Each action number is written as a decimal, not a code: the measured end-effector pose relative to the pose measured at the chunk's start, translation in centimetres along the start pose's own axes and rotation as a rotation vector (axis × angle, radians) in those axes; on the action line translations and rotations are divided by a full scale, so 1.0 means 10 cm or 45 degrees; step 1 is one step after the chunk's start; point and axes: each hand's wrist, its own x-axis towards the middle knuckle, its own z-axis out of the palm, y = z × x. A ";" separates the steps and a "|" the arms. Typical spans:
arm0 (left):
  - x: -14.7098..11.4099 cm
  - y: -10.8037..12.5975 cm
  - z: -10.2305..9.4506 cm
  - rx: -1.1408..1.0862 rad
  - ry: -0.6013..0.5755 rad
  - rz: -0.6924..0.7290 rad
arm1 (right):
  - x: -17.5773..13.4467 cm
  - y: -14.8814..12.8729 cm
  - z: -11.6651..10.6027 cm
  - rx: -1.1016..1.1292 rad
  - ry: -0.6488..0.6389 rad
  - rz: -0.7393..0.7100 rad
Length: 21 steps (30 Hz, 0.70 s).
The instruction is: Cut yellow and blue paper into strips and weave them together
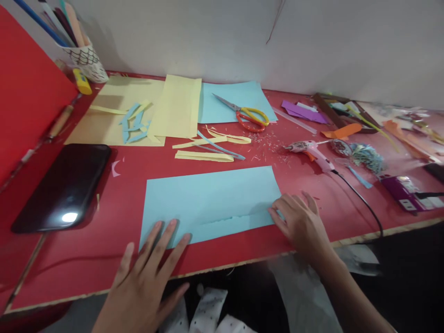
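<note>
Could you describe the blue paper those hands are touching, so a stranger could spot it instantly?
On the red table, look to the near edge, where the left hand and right hand are. Both touch one light-blue paper, wider than deep. Unlike the blue sheet by the wall, it has a ragged line near its front edge and no scissors on it.

Dimmish light w/ glare on black screen (62, 187), soft shadows, R edge blurry
</note>
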 end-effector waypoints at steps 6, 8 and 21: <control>0.03 -0.02 -0.02 0.013 0.065 0.109 | -0.13 -0.48 -0.06 0.037 0.114 -0.024; 0.03 -0.04 0.01 0.007 0.085 0.105 | -0.17 -0.73 -0.08 0.219 -0.010 -0.381; -0.01 -0.03 0.03 -0.007 0.053 0.093 | -0.12 -0.69 -0.02 0.363 -0.312 -0.398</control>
